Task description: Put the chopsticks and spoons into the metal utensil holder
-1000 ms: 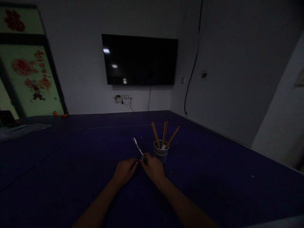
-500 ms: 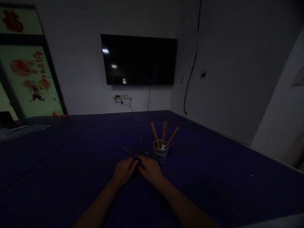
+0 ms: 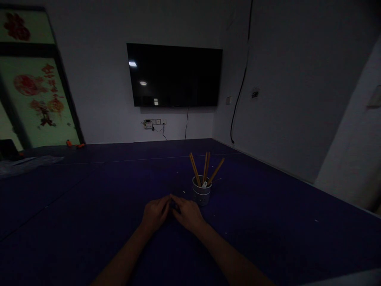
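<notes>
My left hand (image 3: 154,214) and right hand (image 3: 188,214) come together at the fingertips over the dark purple surface (image 3: 89,222); whether they grip anything between them, I cannot tell. Just beside my right hand, a grey cup (image 3: 201,195) stands upright, wooden chopsticks (image 3: 194,168) leaning in it.

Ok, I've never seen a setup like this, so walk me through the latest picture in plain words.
There is no machine here: a person works with bare hands, filmed by a camera worn on the head, looking forward and down. The left hand and right hand meet at the fingertips, low over a dark blue surface. It is too dark to tell what they hold. Just beyond the right hand stands a grey cup with wooden sticks leaning in it.
</notes>
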`<state>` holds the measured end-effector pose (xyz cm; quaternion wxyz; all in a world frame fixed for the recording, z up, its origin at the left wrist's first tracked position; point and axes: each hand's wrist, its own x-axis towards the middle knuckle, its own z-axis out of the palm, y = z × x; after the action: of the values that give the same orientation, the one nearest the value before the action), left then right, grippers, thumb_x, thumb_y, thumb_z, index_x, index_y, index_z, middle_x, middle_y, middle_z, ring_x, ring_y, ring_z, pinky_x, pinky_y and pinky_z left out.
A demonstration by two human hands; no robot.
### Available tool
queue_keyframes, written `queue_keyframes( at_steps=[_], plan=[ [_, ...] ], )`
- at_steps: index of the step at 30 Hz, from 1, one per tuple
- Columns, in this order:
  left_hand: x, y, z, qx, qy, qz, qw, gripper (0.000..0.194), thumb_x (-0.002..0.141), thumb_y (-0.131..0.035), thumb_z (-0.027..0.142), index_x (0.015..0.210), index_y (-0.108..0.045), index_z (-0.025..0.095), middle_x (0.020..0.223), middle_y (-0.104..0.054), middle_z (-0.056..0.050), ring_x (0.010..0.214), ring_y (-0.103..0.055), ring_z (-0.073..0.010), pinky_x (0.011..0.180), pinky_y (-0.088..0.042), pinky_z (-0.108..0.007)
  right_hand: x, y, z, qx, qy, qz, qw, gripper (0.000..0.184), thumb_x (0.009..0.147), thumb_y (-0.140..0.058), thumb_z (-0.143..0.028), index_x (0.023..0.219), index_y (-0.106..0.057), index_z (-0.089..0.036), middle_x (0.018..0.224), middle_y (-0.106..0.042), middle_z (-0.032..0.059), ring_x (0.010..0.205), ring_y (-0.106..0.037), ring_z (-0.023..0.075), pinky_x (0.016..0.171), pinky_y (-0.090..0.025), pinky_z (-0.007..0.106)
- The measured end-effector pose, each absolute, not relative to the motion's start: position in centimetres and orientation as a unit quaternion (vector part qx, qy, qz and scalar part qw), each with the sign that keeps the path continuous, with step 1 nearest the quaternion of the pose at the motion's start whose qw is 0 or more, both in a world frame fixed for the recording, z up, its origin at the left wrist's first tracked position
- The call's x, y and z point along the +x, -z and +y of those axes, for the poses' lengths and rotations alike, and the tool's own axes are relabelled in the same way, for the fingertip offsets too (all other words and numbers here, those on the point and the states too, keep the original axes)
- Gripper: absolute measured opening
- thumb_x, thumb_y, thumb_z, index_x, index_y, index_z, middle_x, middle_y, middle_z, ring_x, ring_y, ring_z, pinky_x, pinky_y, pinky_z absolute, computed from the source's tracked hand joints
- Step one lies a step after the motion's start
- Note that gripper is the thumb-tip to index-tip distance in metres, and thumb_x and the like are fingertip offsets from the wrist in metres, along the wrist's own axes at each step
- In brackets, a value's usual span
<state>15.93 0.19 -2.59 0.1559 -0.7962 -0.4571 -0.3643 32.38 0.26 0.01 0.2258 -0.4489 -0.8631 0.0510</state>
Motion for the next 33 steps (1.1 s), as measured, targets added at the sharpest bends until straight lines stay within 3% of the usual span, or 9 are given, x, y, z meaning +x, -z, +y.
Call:
queue_keyframes(
  at_steps=[6,15,20,25,33],
  plan=[
    [15.8,2.8,0.5,-0.788,0.347,-0.484,0.153,0.033,0.089,-0.031,0.027,0.101,-0.060,0.019,0.086,-0.069,-0.007,0.072,-0.065,-0.0148,0.068,-0.051,-0.026,32.4,-0.1,0.1,-0.449,-0.039,-0.857,0.251,0.054,0.082,-0.047,-0.031,0.134,-0.036,-0.024,0.099,-0.066,0.0037,0.087,-0.061,0.0175,0.073,-0.045,0.028],
    [15.8,2.3,0.6,-0.794,0.303,-0.509,0.139,0.028,0.087,-0.034,0.025,0.098,-0.060,0.020,0.077,-0.069,-0.005,0.068,-0.064,-0.0145,0.059,-0.047,-0.022,32.5,0.8,-0.2,-0.366,0.006,-0.844,0.392,0.037,0.087,-0.042,-0.039,0.115,-0.057,-0.020,0.094,-0.069,0.0057,0.082,-0.064,0.0149,0.076,-0.047,0.025],
    [15.7,2.6,0.7,-0.808,0.297,-0.483,0.161,0.026,0.083,-0.038,0.019,0.099,-0.059,0.019,0.079,-0.069,-0.005,0.067,-0.063,-0.0140,0.059,-0.047,-0.022,32.3,1.5,0.3,-0.319,0.040,-0.831,0.454,0.031,0.089,-0.041,-0.036,0.104,-0.063,-0.020,0.093,-0.070,0.0054,0.078,-0.066,0.0147,0.075,-0.049,0.025],
    [15.8,2.7,0.7,-0.810,0.294,-0.479,0.167,0.024,0.084,-0.037,0.018,0.091,-0.060,0.018,0.073,-0.068,-0.005,0.062,-0.062,-0.0139,0.057,-0.047,-0.022,32.2,1.6,0.4,-0.303,0.040,-0.835,0.458,0.028,0.089,-0.040,-0.029,0.105,-0.062,-0.021,0.094,-0.070,0.0041,0.079,-0.066,0.0143,0.076,-0.049,0.025],
    [15.9,2.5,0.6,-0.819,0.287,-0.472,0.157,0.024,0.082,-0.042,0.019,0.098,-0.059,0.018,0.083,-0.070,-0.006,0.072,-0.065,-0.0156,0.063,-0.049,-0.024,32.2,1.0,-0.2,-0.312,0.026,-0.836,0.451,0.026,0.088,-0.043,-0.034,0.101,-0.063,-0.022,0.091,-0.070,0.0029,0.078,-0.066,0.0140,0.072,-0.048,0.024]
  ],
)
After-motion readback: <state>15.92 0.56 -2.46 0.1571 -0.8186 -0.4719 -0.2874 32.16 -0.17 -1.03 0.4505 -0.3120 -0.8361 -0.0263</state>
